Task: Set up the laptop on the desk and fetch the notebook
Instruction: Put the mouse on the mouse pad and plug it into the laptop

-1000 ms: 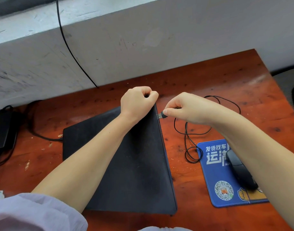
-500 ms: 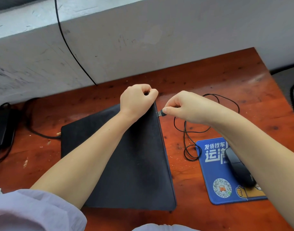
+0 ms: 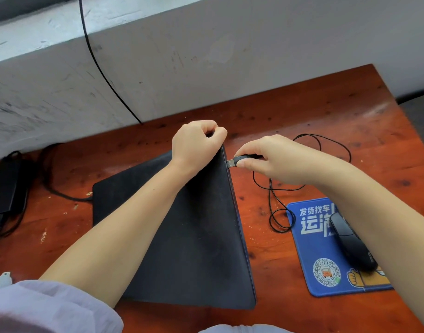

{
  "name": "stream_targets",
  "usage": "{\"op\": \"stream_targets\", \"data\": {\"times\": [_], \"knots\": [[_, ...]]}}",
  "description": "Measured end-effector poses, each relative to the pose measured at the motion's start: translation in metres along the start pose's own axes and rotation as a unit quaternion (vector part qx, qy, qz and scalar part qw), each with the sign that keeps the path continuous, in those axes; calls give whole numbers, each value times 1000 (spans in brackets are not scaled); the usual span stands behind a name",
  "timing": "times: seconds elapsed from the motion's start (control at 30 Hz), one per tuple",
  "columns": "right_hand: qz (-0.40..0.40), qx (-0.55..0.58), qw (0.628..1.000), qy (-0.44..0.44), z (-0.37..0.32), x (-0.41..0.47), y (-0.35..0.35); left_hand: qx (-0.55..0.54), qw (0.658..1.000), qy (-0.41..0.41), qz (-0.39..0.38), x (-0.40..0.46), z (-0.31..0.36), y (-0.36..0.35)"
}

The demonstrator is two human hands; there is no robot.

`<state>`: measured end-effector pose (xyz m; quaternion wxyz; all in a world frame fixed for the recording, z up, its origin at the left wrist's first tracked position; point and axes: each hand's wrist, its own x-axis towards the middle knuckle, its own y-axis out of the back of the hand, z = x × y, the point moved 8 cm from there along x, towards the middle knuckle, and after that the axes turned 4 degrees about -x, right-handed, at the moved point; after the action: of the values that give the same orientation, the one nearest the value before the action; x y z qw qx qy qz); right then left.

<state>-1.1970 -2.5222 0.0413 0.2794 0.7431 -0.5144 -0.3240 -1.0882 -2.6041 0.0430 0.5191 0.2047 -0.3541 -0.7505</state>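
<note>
the right hand (image 3: 273,159) pinched the usb plug (image 3: 233,162) at the right edge of the closed laptop (image 3: 182,236), which lay on the desk (image 3: 350,116). the plug showed more metal than half a second earlier, apparently not yet seated. the left hand (image 3: 196,143) gripped the laptop's far corner. no notebook was visible.

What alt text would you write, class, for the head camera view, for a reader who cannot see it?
A person's right hand pinches a USB plug at the right edge of a closed black laptop, which the left hand grips at its far corner. The laptop lies on a reddish wooden desk, beside a black mouse on a blue pad.
</note>
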Motion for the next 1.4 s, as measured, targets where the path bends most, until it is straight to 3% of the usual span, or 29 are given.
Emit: {"op": "stream_targets", "data": {"times": [0.43,1.07,1.4], "knots": [[64,60,995,38,-8,-4,16,-34,999,-3,7,0,4,17],[-22,76,995,-67,-5,12,6,-39,999,1,5,0,3,15],[-25,-3,998,-55,-13,15,-1,-16,1000,7,7,-1,2,7]]}}
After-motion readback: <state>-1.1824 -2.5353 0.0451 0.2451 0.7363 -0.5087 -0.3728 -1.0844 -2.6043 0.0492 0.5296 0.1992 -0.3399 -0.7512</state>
